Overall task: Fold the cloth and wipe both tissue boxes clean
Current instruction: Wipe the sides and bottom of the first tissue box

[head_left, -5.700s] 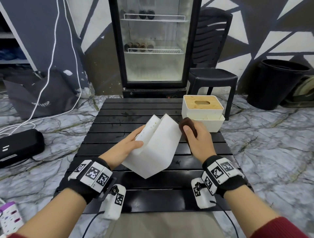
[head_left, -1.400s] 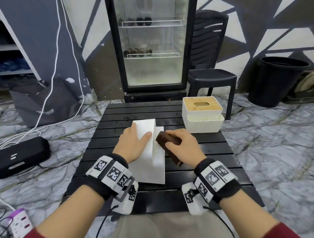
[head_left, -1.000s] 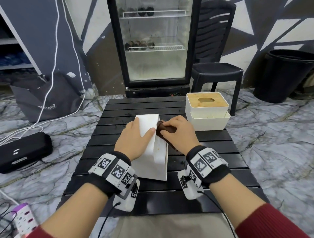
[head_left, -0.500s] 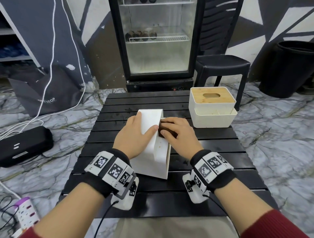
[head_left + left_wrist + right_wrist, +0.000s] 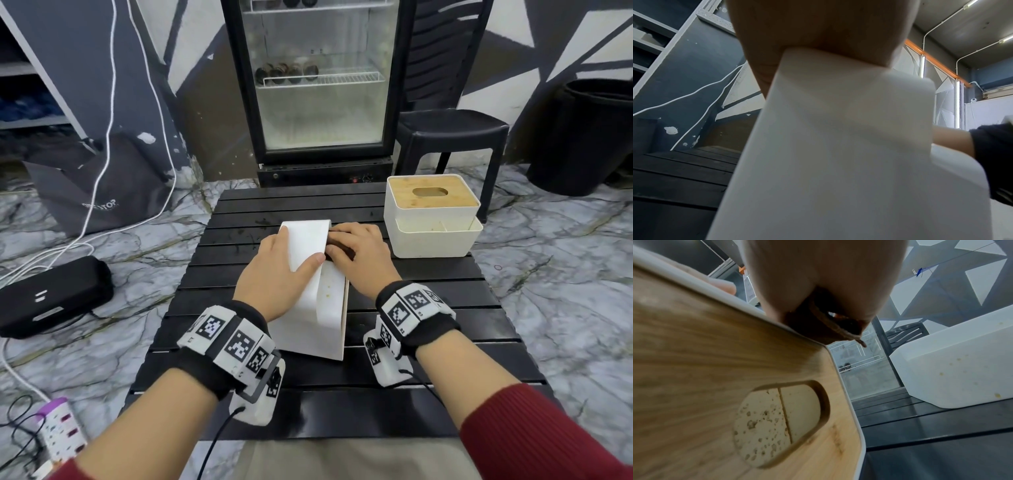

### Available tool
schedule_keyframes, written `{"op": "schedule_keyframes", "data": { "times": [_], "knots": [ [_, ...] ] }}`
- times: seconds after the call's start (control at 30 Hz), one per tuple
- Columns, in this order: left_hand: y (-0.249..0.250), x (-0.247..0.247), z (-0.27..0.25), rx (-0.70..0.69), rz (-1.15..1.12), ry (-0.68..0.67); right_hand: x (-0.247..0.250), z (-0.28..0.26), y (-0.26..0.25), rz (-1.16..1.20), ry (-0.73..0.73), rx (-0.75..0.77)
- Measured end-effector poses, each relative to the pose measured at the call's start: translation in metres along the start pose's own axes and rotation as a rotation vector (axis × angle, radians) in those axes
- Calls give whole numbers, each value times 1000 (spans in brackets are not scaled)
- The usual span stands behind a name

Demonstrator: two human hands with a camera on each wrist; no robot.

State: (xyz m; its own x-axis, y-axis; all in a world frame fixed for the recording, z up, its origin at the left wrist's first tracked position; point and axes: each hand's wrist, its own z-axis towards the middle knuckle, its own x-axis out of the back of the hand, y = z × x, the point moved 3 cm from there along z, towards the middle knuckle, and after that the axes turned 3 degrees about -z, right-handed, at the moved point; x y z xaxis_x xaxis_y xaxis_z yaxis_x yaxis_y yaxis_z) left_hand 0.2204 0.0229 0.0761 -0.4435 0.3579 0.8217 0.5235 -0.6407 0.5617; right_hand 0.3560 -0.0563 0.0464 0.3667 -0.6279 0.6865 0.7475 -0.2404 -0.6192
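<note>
A white tissue box point(image 5: 315, 308) lies on its side on the black slatted table point(image 5: 411, 301), its bamboo lid point(image 5: 715, 369) facing right. My left hand point(image 5: 281, 270) rests flat on the box's upper face with the thumb spread, steadying it. My right hand point(image 5: 356, 253) grips a folded brown cloth point(image 5: 337, 248) and presses it against the far end of the lid. In the right wrist view the cloth point(image 5: 824, 327) touches the lid's top edge, above the oval slot. The second tissue box point(image 5: 433, 219), bamboo-topped, stands upright at the table's back right.
A glass-door fridge point(image 5: 322, 85) stands behind the table, with a black chair point(image 5: 452, 130) and a black bin point(image 5: 589, 137) to its right. On the marble floor at left lie a black case point(image 5: 51, 298) and white cables.
My right hand has slid the cloth along the lid away from me, toward the box's far end. The left hand has stayed on the box.
</note>
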Motion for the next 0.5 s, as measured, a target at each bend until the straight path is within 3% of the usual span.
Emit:
{"op": "schedule_keyframes", "data": {
  "times": [0.5],
  "knots": [
    [-2, -3, 2, 24, -29, 3, 1, -35, -13, 85, 25, 34]
  ]
}}
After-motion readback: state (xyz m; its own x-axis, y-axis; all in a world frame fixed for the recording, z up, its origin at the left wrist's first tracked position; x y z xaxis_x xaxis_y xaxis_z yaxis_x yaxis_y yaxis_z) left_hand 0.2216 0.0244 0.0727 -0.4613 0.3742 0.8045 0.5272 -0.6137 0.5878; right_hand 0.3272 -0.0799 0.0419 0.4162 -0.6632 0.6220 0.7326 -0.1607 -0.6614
